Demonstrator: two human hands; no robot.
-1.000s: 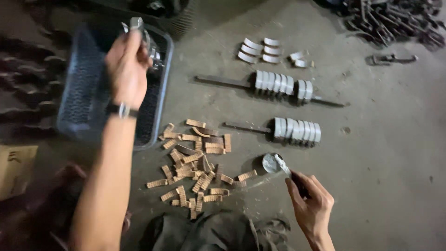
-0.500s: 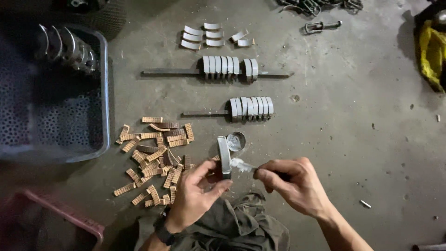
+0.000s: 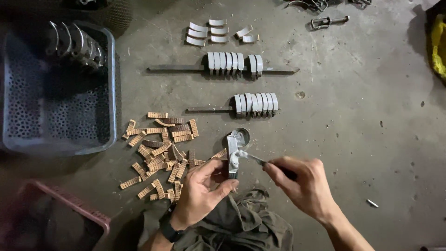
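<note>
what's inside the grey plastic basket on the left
At the far end of the grey basket stands a row of curved metal pieces. The rest shows only its perforated bottom. Its top left corner is too dark to tell.

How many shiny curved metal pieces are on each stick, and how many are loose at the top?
Upper rod: 7 curved pieces
Lower rod: 7 curved pieces
Loose curved pieces at the top: 8
Total: 22
</note>
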